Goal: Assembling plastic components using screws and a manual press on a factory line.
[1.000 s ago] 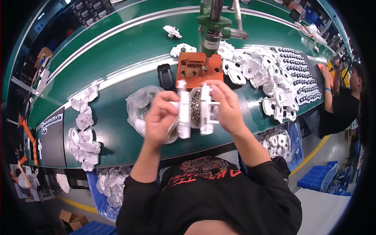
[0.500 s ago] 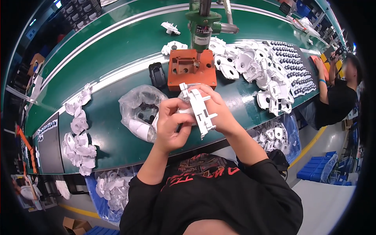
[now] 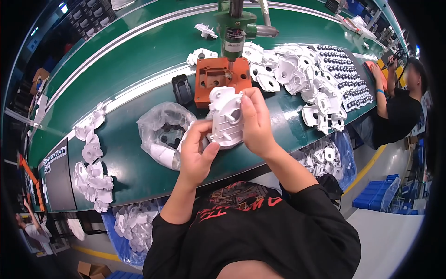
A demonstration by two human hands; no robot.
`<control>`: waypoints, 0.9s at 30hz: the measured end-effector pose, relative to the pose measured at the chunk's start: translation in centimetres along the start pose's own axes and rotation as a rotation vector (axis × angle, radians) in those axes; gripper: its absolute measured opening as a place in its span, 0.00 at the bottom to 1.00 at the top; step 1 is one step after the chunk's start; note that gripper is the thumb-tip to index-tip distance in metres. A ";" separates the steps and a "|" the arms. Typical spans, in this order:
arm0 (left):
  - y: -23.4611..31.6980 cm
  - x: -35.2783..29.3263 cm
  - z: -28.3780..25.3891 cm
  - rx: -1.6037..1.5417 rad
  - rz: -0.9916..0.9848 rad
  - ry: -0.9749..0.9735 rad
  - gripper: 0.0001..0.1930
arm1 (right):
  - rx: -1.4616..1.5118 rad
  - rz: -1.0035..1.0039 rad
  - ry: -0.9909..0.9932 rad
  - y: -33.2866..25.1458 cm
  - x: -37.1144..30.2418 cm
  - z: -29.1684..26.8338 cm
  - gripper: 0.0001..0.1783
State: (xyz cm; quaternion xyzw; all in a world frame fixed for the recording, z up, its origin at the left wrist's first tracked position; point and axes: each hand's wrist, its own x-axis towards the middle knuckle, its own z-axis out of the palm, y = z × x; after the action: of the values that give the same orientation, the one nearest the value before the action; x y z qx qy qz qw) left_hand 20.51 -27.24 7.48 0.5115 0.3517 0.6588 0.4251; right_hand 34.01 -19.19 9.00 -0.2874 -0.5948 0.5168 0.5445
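The left hand (image 3: 197, 153) sits nearest, its thumb and fingers spread, with a ribbed white plastic housing (image 3: 226, 118) between one and two o'clock from it; its blurred fingertips meet the housing's lower left edge in view, though I cannot tell whether that grip bears on it. The right hand (image 3: 254, 121) has its grip clamped on the housing's right rim, thumb over the near face, so the piece lies at nine o'clock from that hand, tilted and held above the green desk (image 3: 125, 144). Taking the housing as dial centre, a clear plastic bag (image 3: 147, 123) with dark round parts inside lies at nine o'clock, a black plastic shell (image 3: 182, 88) at ten, and an orange fixture block (image 3: 202, 95) at twelve, just beyond. More white housings (image 3: 289, 69) are heaped at two o'clock. Farther off, a green press (image 3: 233, 35) stands at twelve, over the block.
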 end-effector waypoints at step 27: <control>-7.3 14.8 -5.7 1.337 0.604 -0.403 0.06 | -0.865 -0.320 -0.402 0.4 -0.1 -3.7 0.11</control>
State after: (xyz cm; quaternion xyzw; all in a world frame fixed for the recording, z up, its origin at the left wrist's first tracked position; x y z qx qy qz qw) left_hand 14.70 -10.93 5.11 0.8447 0.4361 0.2870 -0.1181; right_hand 37.46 -18.03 8.09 -0.2866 -0.8844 0.1781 0.3226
